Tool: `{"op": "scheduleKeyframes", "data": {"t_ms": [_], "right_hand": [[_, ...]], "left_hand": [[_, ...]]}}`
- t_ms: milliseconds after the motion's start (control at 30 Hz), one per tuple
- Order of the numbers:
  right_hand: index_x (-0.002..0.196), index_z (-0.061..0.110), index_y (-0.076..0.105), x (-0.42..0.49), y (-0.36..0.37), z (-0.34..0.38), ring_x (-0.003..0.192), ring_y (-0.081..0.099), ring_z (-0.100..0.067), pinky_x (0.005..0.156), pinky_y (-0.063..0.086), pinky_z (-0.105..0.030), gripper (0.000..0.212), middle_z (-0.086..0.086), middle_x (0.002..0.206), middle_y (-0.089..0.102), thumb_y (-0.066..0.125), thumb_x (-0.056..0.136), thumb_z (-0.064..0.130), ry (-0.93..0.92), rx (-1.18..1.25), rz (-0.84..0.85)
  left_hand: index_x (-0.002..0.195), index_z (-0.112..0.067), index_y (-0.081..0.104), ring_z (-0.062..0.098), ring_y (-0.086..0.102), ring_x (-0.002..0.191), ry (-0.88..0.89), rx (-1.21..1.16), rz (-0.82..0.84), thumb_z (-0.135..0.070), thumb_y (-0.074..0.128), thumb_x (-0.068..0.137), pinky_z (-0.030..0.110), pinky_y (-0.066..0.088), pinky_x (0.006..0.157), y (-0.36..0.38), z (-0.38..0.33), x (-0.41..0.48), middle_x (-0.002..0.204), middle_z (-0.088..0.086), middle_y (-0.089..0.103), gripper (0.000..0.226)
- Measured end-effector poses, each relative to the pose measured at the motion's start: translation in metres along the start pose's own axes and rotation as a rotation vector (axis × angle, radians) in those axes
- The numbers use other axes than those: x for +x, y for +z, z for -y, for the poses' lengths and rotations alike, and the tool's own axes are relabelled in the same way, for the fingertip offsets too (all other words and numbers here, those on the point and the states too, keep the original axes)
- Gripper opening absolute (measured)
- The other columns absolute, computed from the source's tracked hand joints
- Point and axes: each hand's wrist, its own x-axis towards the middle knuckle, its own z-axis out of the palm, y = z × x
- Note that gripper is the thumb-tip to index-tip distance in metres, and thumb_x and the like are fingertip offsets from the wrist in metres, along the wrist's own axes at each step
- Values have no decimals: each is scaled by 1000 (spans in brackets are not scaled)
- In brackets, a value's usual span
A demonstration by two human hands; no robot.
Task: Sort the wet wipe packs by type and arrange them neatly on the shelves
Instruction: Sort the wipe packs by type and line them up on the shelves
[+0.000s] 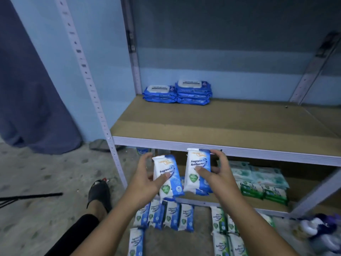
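— Since each hand is curled round one pack, the left hand [147, 179] on the left pack [167, 175] and the right hand [219, 174] on the right pack [198, 167], both held up at the shelf [203, 124] edge, where should they go?
— I'd say side by side, labels forward, well apart from the dark blue stacks [177, 92] at the back.

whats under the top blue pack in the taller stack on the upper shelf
More dark blue packs, stacked flat on the brown shelf board. Only their front edges show; their tops are covered, so the count is unclear.
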Motion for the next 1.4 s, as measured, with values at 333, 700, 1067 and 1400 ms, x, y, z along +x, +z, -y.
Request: {"op": "scheduleKeyframes", "data": {"t_ms": [333,700,1067,1400], "right_hand": [[121,45,50,71,28,84,71,76,-24,74,62,-49,56,-4,91,76,81,83,18,-78,-20,-4],[128,37,43,168,76,81,83,72,-16,78,61,-41,52,8,99,69,73,88,23,-57,-309,30],[110,30,64,160,76,54,101,52,-18,86,44,-29,18,7,111,35,63,92,27,-380,-661,-68],[118,27,58,121,61,25,115,54,-21,90,51,-34,41,5,138,41,58,78,20,-647,-917,-13]], "left_hand": [[127,-42,38,22,76,75,58,-6,-38,-26,71,92,40,61,71,-30,-67,73,86,3,78,50],[150,-30,30,8,69,83,6,382,-50,-35,46,104,30,59,68,-42,-62,194,106,-11,62,49],[144,-22,51,22,54,115,176,770,-124,-30,44,104,26,37,83,-57,-34,223,134,9,57,42],[137,-47,53,-1,35,126,511,923,101,-53,70,84,24,35,107,-81,-29,168,141,-23,34,56]]}}
